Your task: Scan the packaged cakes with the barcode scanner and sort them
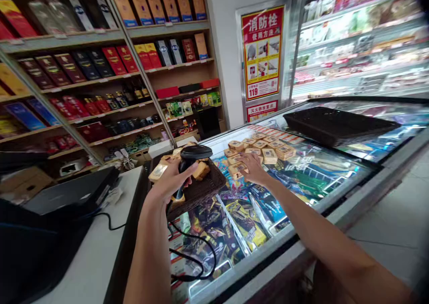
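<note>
My left hand (167,181) is wrapped round the handle of a black barcode scanner (196,152), its head facing right. Under it is a dark brown woven basket (189,199) with several small tan packs (201,171) in it. My right hand (254,168) reaches over the glass lid, fingers curled on a small tan pack (236,170) at the near left edge of a group of similar packs (270,156). The fingers partly cover that pack. From the scanner, a black cable (204,246) loops down over the glass.
The glass-topped freezer (278,272) holds bagged goods and wire dividers. A dark tray (338,121) lies on its far right. At left is a white counter (125,197) with a black device (77,190). Shelves of boxed bottles (63,67) and a lit display fridge (355,49) stand behind.
</note>
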Available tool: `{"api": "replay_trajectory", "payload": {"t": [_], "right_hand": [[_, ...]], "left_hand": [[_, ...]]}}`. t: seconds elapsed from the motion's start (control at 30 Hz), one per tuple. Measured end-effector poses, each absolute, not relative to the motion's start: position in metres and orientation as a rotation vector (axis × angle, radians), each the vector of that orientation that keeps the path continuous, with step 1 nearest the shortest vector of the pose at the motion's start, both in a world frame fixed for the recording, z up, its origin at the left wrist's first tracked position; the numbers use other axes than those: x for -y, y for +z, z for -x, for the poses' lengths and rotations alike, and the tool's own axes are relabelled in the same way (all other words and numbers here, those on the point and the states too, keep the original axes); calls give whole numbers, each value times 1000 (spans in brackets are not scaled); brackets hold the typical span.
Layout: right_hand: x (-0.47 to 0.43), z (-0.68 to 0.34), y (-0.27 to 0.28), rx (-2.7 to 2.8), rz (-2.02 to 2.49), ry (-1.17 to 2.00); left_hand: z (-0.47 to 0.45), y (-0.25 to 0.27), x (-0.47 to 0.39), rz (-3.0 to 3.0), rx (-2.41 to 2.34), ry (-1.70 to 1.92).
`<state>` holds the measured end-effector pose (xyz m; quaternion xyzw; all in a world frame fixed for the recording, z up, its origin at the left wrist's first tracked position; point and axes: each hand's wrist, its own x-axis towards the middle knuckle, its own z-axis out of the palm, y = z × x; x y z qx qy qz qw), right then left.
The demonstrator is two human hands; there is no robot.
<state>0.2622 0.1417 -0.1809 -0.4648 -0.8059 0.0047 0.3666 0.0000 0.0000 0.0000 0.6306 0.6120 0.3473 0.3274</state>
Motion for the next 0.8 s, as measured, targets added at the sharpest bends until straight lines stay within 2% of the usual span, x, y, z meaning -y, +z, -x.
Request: {"api": "replay_trajectory", "payload": {"t": [0.23, 0.43, 0.53, 0.8], "right_hand": [[-137, -169, -145, 2199, 1016, 82], [-168, -94, -124, 1959, 1325, 231], [-187, -84, -125, 1871, 1380, 351], [-186, -101, -126, 1599, 1097, 691]], "left_hand": [[69, 3, 8, -1588, -1959, 933], [89, 0, 17, -1489, -1932, 1205], [84, 4, 22, -1574, -1890, 1240], [67, 0, 13, -1742, -1912, 1211]]}}
